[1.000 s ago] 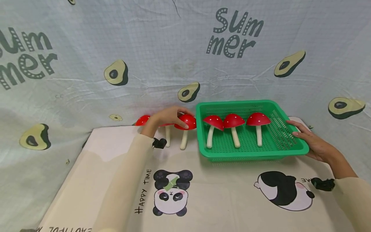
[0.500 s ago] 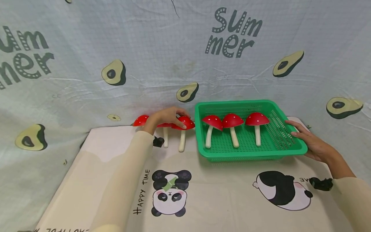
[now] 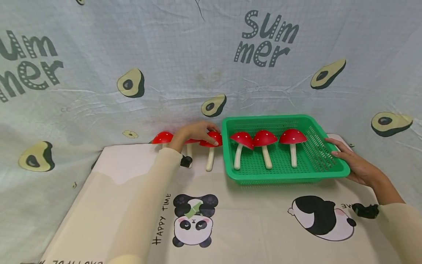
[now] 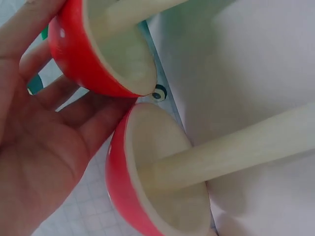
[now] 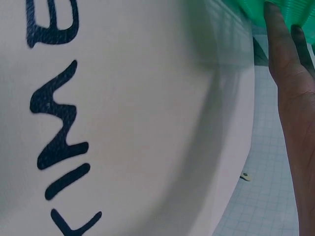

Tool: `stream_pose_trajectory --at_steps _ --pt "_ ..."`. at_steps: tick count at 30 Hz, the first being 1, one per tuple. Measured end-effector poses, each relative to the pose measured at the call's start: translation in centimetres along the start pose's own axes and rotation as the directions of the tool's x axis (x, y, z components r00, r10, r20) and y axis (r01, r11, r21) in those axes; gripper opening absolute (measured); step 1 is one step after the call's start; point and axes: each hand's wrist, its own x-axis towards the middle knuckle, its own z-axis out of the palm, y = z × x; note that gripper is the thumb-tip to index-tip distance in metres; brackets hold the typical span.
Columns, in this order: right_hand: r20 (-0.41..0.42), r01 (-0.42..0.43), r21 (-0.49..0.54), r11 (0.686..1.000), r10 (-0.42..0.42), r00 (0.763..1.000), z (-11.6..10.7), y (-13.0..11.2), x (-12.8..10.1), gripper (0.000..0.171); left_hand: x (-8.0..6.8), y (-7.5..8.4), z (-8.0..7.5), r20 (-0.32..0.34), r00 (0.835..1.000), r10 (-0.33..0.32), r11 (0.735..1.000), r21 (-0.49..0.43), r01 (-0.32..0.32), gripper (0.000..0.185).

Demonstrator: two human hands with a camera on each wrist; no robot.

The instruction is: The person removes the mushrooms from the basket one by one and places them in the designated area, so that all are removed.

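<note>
Three red-capped toy mushrooms with pale stems lie at the back of the mat, left of a green basket. My left hand curls over the cap of the rightmost one; the left wrist view shows thumb and fingers of that hand round its cap. A second mushroom lies right beside it, partly under my hand. The third is further left. My right hand rests with straight fingers against the basket's right rim.
Inside the basket lie three more mushrooms, stems toward me. The panda-print mat covers the table. An avocado-print cloth hangs close behind as a backdrop.
My left fingers have settled a little further over the mushroom's cap. The mushrooms, the basket and my right hand have kept their places.
</note>
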Motion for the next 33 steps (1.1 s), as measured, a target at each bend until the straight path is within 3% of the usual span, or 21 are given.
stream_pose_trajectory --at_steps 8,13,23,33 --pt "0.031 0.004 0.058 0.998 -0.006 0.999 0.0 -0.1 0.0 0.053 0.6 0.1 0.4 0.000 0.999 0.047 0.997 0.068 -0.047 0.048" --pt "0.035 0.004 0.056 0.998 -0.006 0.999 0.0 -0.1 0.0 0.053 0.7 0.2 0.5 0.029 0.999 0.043 0.994 0.097 -0.045 0.047" --pt "0.047 0.014 0.038 0.999 -0.016 0.999 0.0 0.0 -0.1 0.053 0.9 -0.5 -0.7 0.205 0.978 0.036 0.996 0.072 -0.052 0.057" --pt "0.021 -0.005 0.024 1.000 0.004 1.000 0.1 0.2 0.0 0.053 1.4 -0.6 -0.5 0.155 0.985 0.082 0.991 0.092 -0.097 0.054"
